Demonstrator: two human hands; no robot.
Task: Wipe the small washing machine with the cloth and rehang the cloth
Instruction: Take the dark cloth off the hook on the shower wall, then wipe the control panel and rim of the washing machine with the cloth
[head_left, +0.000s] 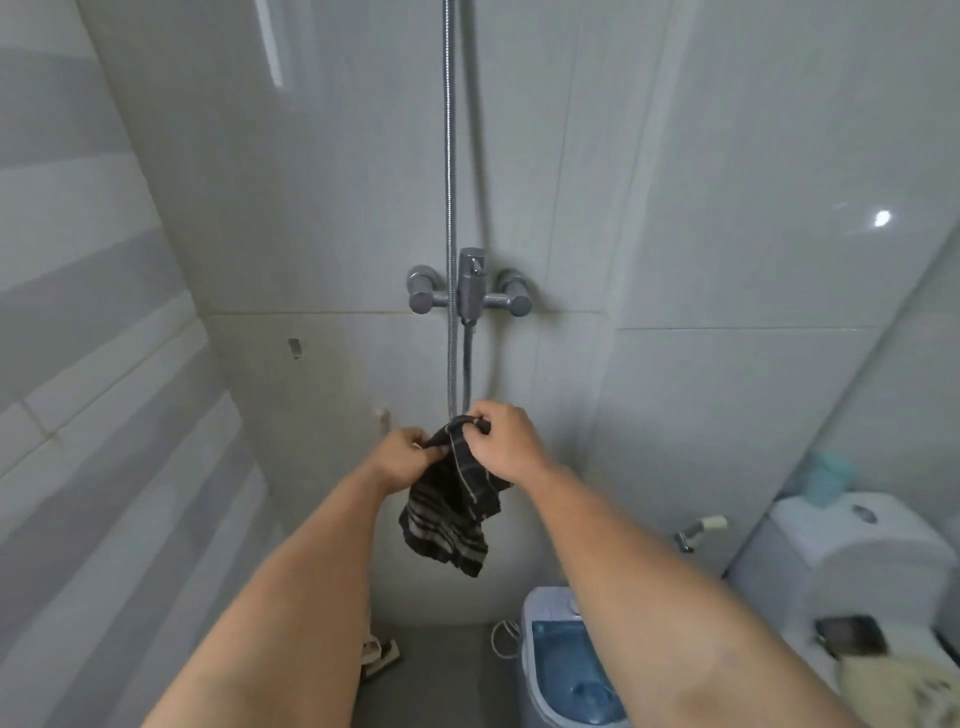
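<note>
A dark striped cloth (451, 514) hangs in front of the tiled wall, held by its top edge in both hands. My left hand (402, 453) pinches the left part of that edge, and my right hand (506, 441) grips a small loop at its top, just under the shower hose (450, 208). A small wall hook (382, 415) sits close to the left of my left hand. The small washing machine (563, 670), white with a blue translucent lid, stands on the floor at the lower right, partly hidden by my right forearm.
A chrome shower mixer tap (470, 288) is fixed to the wall above the hands. A second hook (295, 347) is higher on the left. A white toilet (852, 551) stands at the right, with a wall tap (698, 530) beside it. Slippers (379, 656) lie on the floor.
</note>
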